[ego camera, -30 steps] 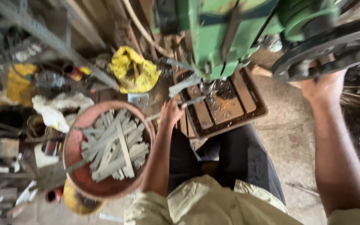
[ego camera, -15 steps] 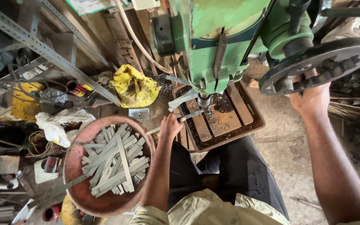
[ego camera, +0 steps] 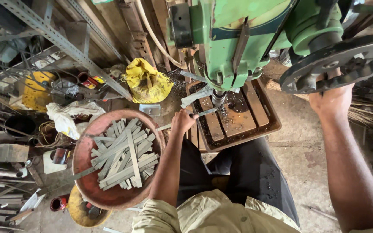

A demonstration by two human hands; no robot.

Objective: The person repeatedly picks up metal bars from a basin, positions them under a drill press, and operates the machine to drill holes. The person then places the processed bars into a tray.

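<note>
From the head view, looking straight down, the person sits close against a green drill press [ego camera: 242, 39]. The left hand [ego camera: 182, 121] is closed in a pinch on the near end of a flat metal strip [ego camera: 195, 116], holding it level so its far end lies on the rusty slotted surface [ego camera: 238, 125] right under the drill spindle [ego camera: 218, 98]; gripping it from the near end keeps the fingers back from the bit. A second, bent strip [ego camera: 196, 97] lies on that surface just beside the spindle, apart from the hand.

The right hand [ego camera: 333, 97] is raised to the dark feed wheel [ego camera: 346, 60] at the side of the machine, fingers curled onto its lower rim, placed where it can turn the wheel while the other hand steadies the work. How tightly it grips I cannot tell, since the wheel hides the fingertips.

Just left of the left forearm sits one round reddish basin [ego camera: 87, 172] heaped with cut grey strips [ego camera: 124, 157], well over a dozen, too overlapped to count exactly; it stands near enough to reach without leaning. Beyond it on the floor are one yellow sack [ego camera: 145, 82], one white crumpled bag [ego camera: 67, 114], and a slanting slotted angle iron [ego camera: 61, 41] among loose scrap.
</note>
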